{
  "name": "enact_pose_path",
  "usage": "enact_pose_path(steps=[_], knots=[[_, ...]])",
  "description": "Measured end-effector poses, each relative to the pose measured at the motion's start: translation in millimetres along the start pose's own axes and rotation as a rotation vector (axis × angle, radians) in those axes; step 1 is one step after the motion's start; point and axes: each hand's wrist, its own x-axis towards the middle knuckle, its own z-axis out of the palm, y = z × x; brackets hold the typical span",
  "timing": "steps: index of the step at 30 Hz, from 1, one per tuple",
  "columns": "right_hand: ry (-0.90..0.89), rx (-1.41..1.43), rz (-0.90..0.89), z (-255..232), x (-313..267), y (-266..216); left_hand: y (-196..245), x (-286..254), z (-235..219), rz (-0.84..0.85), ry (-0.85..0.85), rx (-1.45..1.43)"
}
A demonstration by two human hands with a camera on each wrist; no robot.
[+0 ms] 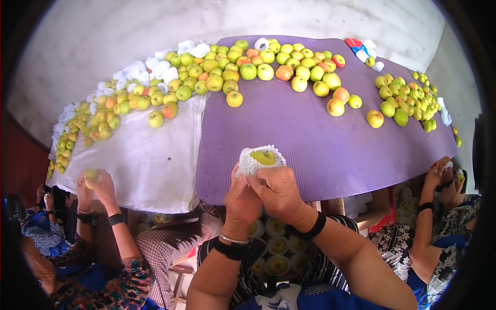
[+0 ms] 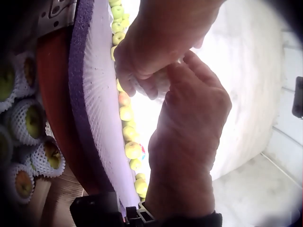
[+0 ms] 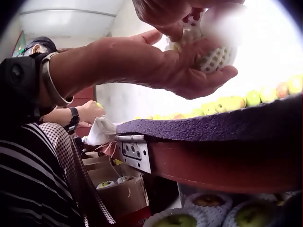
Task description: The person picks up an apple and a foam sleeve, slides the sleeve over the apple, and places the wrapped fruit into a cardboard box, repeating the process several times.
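Observation:
A yellow-green apple [image 1: 264, 157] sits in a white foam net [image 1: 249, 164] over the front edge of the purple mat. My left hand [image 1: 243, 202] holds the netted apple from below, palm turned up and fingers curled round it in the right wrist view. Bent over the near side, my right hand [image 1: 281, 192] pinches the foam net with its thumb and fingers. In the left wrist view both hands hide most of the apple.
Loose apples [image 1: 206, 67] lie along the back of the purple mat [image 1: 268, 119] and white cloth [image 1: 155, 150], with foam nets [image 1: 139, 70] behind. Netted apples [image 1: 278, 245] fill a box below the table edge. People work on both sides, one hand [image 1: 98, 188] holding an apple.

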Motion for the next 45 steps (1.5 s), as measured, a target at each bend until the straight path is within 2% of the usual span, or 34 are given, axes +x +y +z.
enact_pose_path(steps=[5,7,8,10,11,13,15,17,18,19,20,21,22,23,24,25,29,31,32,33,34,36,39,41,42,45], knots=[[-0.003,0.055,-0.029,-1.8,2.7,-6.0,0.4,1.0,-10.0,-0.005,0.016,0.095],[0.075,0.297,0.053,-2.4,3.1,-4.1,3.0,1.4,-11.1,-0.008,0.012,0.017],[0.076,0.299,0.050,-2.9,2.1,-3.1,3.0,2.3,-10.2,-0.005,0.011,0.019],[0.167,0.577,0.346,-3.1,-1.4,0.0,1.8,4.8,-6.5,0.091,0.040,-0.019],[0.167,0.578,0.345,-1.4,-3.6,2.6,3.1,4.8,-4.0,0.093,0.040,-0.019],[0.320,0.828,0.637,3.1,-9.9,9.8,5.3,4.5,0.8,0.070,-0.084,-0.010],[0.305,0.696,0.713,1.4,-16.6,21.6,-3.2,5.7,3.1,0.044,-0.107,0.053],[0.245,0.553,0.630,-14.8,-4.9,24.1,-2.1,2.6,-1.5,0.076,-0.096,0.135],[0.135,0.465,0.628,-21.8,-1.7,24.5,-11.0,4.3,-11.9,0.106,-0.070,0.140],[0.085,0.530,0.612,-21.3,-4.2,29.8,-14.9,9.2,-26.8,0.035,-0.101,0.122],[0.050,0.613,0.555,-22.2,-6.7,35.0,-14.4,5.6,-13.7,0.044,-0.029,0.120],[0.046,0.676,0.566,-21.8,-9.5,36.7,-11.3,5.5,-10.4,0.000,-0.014,0.142],[0.042,0.713,0.590,-21.3,-13.2,39.5,-6.9,3.7,-8.9,0.044,0.006,0.158],[0.027,0.735,0.572,-20.0,-17.9,44.4,-4.8,2.0,-6.6,0.001,-0.006,0.174],[0.057,0.749,0.632,-19.1,-23.0,50.7,-3.6,1.6,-5.5,-0.051,-0.017,0.186],[0.090,0.757,0.697,-17.9,-24.4,53.2,-2.5,1.5,-4.9,-0.038,-0.009,0.187],[0.111,0.675,0.694,-21.3,-19.1,49.8,-3.2,2.0,-4.6,-0.031,-0.012,0.311],[0.062,0.616,0.601,-23.5,-9.3,40.4,-4.7,3.4,-5.2,-0.066,-0.012,0.322],[0.058,0.621,0.611,-21.7,-9.9,41.8,-3.1,2.4,-8.9,-0.049,0.011,0.407],[0.058,0.604,0.629,-19.4,-13.2,44.9,-3.1,1.2,-9.5,-0.046,0.021,0.480],[0.046,0.620,0.730,-20.1,-11.5,42.4,3.2,-1.7,-8.3,-0.111,0.034,0.461],[0.045,0.837,0.910,-26.5,-3.5,34.4,9.7,-3.3,-6.1,-0.143,-0.032,0.444],[0.057,1.101,1.046,-25.7,-2.9,40.0,18.0,-5.2,4.1,-0.194,-0.078,0.418],[0.017,1.288,1.056,-24.8,-4.6,46.9,17.9,-4.4,7.6,-0.215,-0.111,0.403],[0.037,1.263,1.064,-26.9,-3.5,46.3,18.3,-5.1,7.4,-0.206,-0.115,0.346],[-0.098,1.218,1.130,-28.1,-1.5,45.9,18.3,-4.3,3.8,-0.188,-0.126,0.266]])
